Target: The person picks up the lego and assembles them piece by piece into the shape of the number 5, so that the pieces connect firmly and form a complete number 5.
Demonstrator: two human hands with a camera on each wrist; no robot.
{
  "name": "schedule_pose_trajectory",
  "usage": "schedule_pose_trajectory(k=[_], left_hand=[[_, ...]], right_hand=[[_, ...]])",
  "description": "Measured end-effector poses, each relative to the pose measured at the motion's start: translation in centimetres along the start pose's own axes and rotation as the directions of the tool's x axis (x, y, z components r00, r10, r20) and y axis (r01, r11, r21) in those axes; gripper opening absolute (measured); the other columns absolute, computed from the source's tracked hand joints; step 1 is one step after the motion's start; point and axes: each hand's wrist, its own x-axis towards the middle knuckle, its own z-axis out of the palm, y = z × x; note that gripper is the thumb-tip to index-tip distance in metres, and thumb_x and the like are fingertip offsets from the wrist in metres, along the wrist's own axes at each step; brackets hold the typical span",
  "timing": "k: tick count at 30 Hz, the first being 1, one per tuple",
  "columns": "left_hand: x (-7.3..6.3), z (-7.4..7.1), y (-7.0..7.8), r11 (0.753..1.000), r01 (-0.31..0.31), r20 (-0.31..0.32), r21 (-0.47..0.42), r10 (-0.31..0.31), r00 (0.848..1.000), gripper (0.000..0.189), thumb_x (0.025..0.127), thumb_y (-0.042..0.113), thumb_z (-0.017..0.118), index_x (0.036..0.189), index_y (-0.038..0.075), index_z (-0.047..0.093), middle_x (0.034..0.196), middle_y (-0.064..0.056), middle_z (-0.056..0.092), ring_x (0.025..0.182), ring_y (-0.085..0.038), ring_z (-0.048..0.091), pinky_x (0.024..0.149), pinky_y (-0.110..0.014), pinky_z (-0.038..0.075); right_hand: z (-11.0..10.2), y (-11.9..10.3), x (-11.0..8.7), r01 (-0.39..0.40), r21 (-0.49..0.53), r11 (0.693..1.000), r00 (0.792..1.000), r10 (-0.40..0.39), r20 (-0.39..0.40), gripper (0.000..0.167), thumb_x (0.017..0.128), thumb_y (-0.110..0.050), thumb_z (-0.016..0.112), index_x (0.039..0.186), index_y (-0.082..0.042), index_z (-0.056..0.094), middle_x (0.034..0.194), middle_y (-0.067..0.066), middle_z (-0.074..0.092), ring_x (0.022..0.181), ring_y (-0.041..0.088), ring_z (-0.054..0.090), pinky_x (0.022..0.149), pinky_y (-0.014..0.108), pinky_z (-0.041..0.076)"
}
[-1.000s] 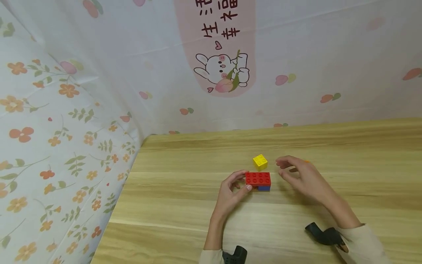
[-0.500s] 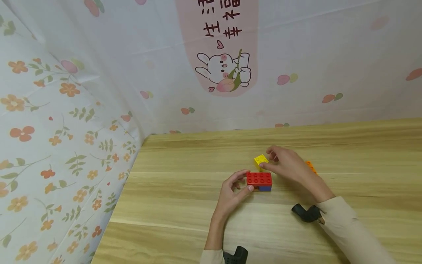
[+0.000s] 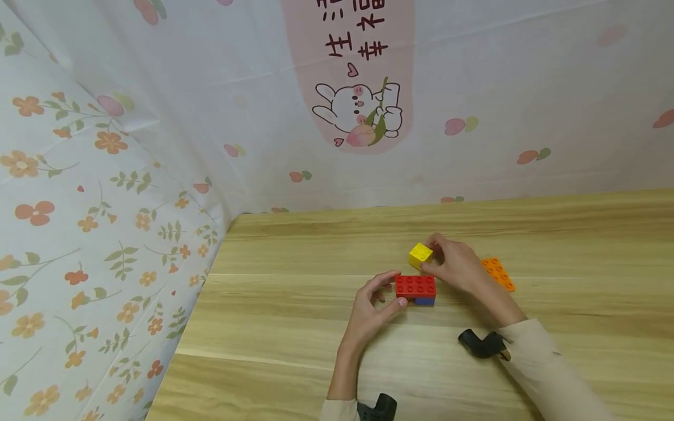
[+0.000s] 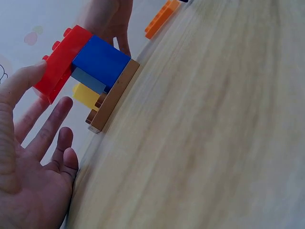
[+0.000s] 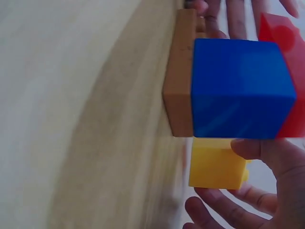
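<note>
My left hand (image 3: 367, 311) pinches the left end of a red toy building brick (image 3: 415, 286) between thumb and fingers. That red brick tops a stack, sitting on a blue brick (image 4: 101, 61) above a thin brown brick (image 4: 116, 95) on the table. In the left wrist view, the red brick juts out past the blue one, with a gap over the bare brown studs. Just behind the stack, my right hand (image 3: 454, 264) pinches a small yellow brick (image 3: 420, 256) with thumb and fingertips. The right wrist view shows the yellow brick (image 5: 217, 164) beyond the blue one.
An orange studded brick (image 3: 497, 273) lies on the wooden table (image 3: 284, 327), right of my right forearm. Printed cloth (image 3: 253, 105) hangs along the back and left sides. Black wrist-worn devices (image 3: 481, 344) show at both sleeves.
My right hand has moved left from beside the orange brick and taken hold of the yellow brick, which has shifted slightly right. The orange brick has come into fuller view. My left hand stays put.
</note>
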Motion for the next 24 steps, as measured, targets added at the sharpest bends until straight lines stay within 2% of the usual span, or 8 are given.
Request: schedule_pose_trajectory(k=[6, 11, 15, 19, 24], left_hand=[[0.1, 0.0, -0.1, 1.000, -0.020, 0.002, -0.008, 0.020, 1.000, 0.046, 0.084, 0.007, 0.065, 0.126, -0.004, 0.052, 0.125, -0.016, 0.055, 0.105, -0.038, 0.048, 0.082, -0.044, 0.042], [0.1, 0.1, -0.2, 0.999, -0.025, -0.017, -0.040, 0.024, 1.000, 0.044, 0.083, 0.006, 0.065, 0.124, -0.005, 0.053, 0.121, -0.014, 0.057, 0.103, -0.038, 0.050, 0.081, -0.044, 0.042], [0.2, 0.0, -0.3, 0.996, -0.037, -0.042, -0.083, 0.034, 0.999, 0.043, 0.082, 0.004, 0.065, 0.122, -0.007, 0.054, 0.116, -0.017, 0.058, 0.100, -0.043, 0.049, 0.079, -0.042, 0.043], [0.3, 0.0, -0.4, 0.992, -0.057, -0.048, -0.114, 0.052, 0.997, 0.046, 0.081, 0.001, 0.065, 0.124, -0.009, 0.050, 0.118, -0.027, 0.054, 0.100, -0.048, 0.047, 0.078, -0.041, 0.043], [0.3, 0.0, -0.5, 0.988, -0.065, -0.031, -0.142, 0.061, 0.998, 0.049, 0.082, -0.003, 0.064, 0.127, -0.011, 0.046, 0.121, -0.031, 0.051, 0.101, -0.043, 0.050, 0.079, -0.034, 0.045]], right_hand=[[-1.2, 0.1, -0.9, -0.004, 0.107, 0.994, 0.993, 0.016, -0.114, 0.035, 0.080, -0.013, 0.069, 0.108, 0.002, 0.054, 0.099, 0.021, 0.062, 0.091, 0.036, 0.059, 0.074, 0.049, 0.050], [-2.1, -0.3, -1.4, 0.003, 0.156, 0.988, 0.990, 0.019, -0.139, 0.037, 0.081, -0.013, 0.068, 0.111, 0.003, 0.053, 0.104, 0.021, 0.060, 0.097, 0.037, 0.056, 0.074, 0.049, 0.051], [-2.5, -0.8, -1.5, 0.052, 0.156, 0.986, 0.985, -0.024, -0.172, 0.037, 0.079, -0.011, 0.070, 0.111, 0.003, 0.055, 0.103, 0.018, 0.059, 0.093, 0.035, 0.057, 0.073, 0.049, 0.051], [-2.8, -1.4, -1.7, 0.102, 0.147, 0.984, 0.978, -0.072, -0.198, 0.038, 0.077, -0.009, 0.070, 0.111, 0.003, 0.057, 0.102, 0.015, 0.059, 0.089, 0.033, 0.057, 0.071, 0.048, 0.052], [-3.1, -2.4, -2.1, 0.156, 0.144, 0.977, 0.972, -0.126, -0.199, 0.038, 0.077, -0.006, 0.069, 0.111, 0.002, 0.056, 0.102, 0.012, 0.058, 0.087, 0.029, 0.056, 0.069, 0.043, 0.052]])
